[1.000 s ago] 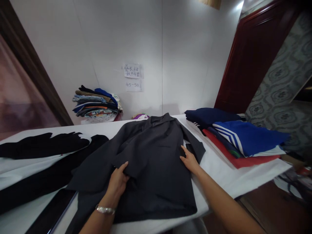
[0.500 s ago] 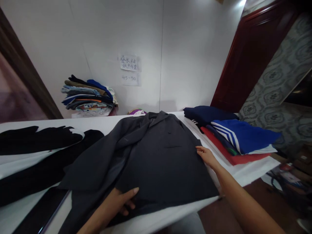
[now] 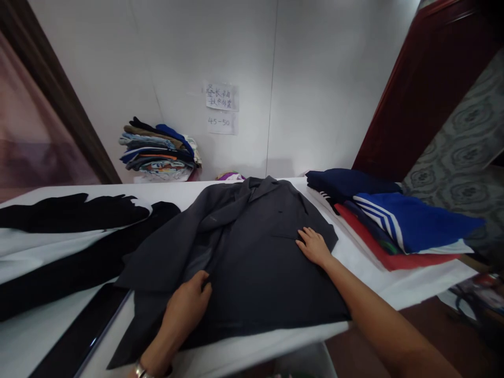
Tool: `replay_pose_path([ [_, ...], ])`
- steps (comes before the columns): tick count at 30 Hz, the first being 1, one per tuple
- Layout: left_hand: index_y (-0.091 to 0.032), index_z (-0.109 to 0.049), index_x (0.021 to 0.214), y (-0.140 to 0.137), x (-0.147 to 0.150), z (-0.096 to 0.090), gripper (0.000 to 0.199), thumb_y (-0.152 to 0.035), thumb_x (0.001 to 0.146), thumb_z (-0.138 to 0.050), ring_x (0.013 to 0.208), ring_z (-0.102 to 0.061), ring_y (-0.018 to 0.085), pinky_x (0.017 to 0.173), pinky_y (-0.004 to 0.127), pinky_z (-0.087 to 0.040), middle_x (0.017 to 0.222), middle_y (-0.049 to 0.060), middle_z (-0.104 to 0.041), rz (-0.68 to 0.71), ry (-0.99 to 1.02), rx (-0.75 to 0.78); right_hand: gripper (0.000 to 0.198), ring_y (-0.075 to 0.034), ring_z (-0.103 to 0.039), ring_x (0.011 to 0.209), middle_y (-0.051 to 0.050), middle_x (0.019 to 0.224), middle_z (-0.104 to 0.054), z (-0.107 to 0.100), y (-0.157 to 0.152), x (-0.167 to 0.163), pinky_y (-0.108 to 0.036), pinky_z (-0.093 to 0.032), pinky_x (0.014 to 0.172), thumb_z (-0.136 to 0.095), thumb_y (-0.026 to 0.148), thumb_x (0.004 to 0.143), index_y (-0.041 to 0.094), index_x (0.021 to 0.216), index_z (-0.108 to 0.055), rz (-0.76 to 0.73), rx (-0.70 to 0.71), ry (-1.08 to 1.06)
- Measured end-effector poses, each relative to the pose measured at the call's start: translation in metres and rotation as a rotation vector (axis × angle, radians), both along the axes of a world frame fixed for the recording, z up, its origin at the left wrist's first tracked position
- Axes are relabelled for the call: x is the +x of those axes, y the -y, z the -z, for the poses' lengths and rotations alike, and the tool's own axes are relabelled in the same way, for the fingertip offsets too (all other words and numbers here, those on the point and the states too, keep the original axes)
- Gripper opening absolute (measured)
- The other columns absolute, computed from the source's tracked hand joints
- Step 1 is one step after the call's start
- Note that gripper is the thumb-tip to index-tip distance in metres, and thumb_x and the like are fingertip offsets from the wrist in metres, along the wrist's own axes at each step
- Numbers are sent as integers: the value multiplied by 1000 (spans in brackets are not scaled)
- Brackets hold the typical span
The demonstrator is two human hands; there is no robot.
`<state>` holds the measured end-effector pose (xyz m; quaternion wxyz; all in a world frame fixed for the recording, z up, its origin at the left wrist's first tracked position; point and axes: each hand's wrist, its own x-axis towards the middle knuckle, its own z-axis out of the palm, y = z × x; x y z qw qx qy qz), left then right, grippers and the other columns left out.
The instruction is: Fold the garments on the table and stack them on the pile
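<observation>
A dark grey suit jacket (image 3: 252, 278) lies spread on the white-covered table, its collar toward the wall. One sleeve is laid across its left front, angling down to the left. My left hand (image 3: 189, 299), with a metal band at the wrist, has its fingers curled at the edge of the jacket's front opening, gripping the cloth there; the fingertips are partly hidden. Lying flat with fingers apart, my right hand (image 3: 314, 247) rests on the jacket's right side, beside the pocket slit.
Folded clothes (image 3: 159, 149) are stacked against the wall. At the right lies another pile with a blue striped garment (image 3: 429, 220) and a red one (image 3: 409, 261). Black garments (image 3: 71, 212) stretch along the left, near a dark glossy flat strip (image 3: 84, 333). Handwritten papers (image 3: 222, 97) hang on the wall.
My right hand has moved inward from the jacket's right edge onto its front. My left hand has shifted up and left to the front opening. The view has swung slightly left.
</observation>
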<state>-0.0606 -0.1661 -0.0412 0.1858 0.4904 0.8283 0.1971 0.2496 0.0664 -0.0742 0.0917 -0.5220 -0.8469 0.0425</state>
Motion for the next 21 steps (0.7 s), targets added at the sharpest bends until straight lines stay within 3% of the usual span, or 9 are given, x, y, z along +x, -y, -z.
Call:
replay_pose_path([
  [3, -15, -59, 115, 6, 3, -6, 37, -28, 88, -38, 92, -68, 35, 76, 43, -48, 95, 15, -72, 23, -154, -137, 52, -31, -32, 139, -15, 148, -41, 1, 5, 1, -46, -27, 110, -39, 39, 95, 14, 141, -46, -31, 4, 34],
  [6, -14, -57, 121, 5, 6, -11, 41, -29, 89, -38, 93, -68, 34, 75, 43, -51, 104, 17, -71, 68, -275, -162, 52, -32, -33, 139, -16, 147, -42, -5, 4, -1, -47, -29, 109, -42, 39, 94, 15, 140, -47, -26, -39, 47],
  [10, -13, -55, 127, -6, 10, -11, 45, -33, 89, -42, 108, -63, 30, 85, 40, -52, 124, 17, -63, 171, -471, 104, 45, -29, -33, 139, -12, 147, -43, -21, -13, 5, -48, -29, 109, -47, 37, 92, 20, 133, -55, 1, -3, -33],
  [13, -12, -58, 127, -20, 12, 2, 48, -39, 88, -48, 122, -54, 30, 101, 43, -44, 135, 16, -56, 352, -531, 296, 45, -30, -33, 139, -14, 148, -41, -28, -33, 26, -46, -30, 109, -47, 33, 91, 18, 133, -54, 196, 126, -114],
  [16, -12, -60, 127, -33, 12, 25, 52, -43, 86, -51, 128, -49, 32, 105, 48, -41, 138, 16, -53, 456, -522, 306, 51, -30, -46, 130, -18, 140, -49, -20, -47, 56, -42, -37, 105, -49, 35, 90, 12, 136, -50, 394, 41, -157],
  [18, -14, -59, 129, -37, 11, 40, 53, -45, 88, -48, 130, -47, 32, 104, 50, -42, 139, 15, -53, 462, -506, 292, 55, -30, -51, 126, -18, 136, -53, -8, -50, 74, -39, -40, 103, -52, 38, 89, 9, 136, -49, 404, -9, -195],
  [21, -16, -57, 132, -38, 9, 51, 54, -48, 89, -45, 133, -44, 30, 107, 48, -39, 142, 12, -50, 451, -492, 292, 60, -28, -52, 124, -17, 133, -56, 11, -51, 88, -38, -41, 103, -58, 37, 84, 10, 136, -49, 383, 62, -277],
])
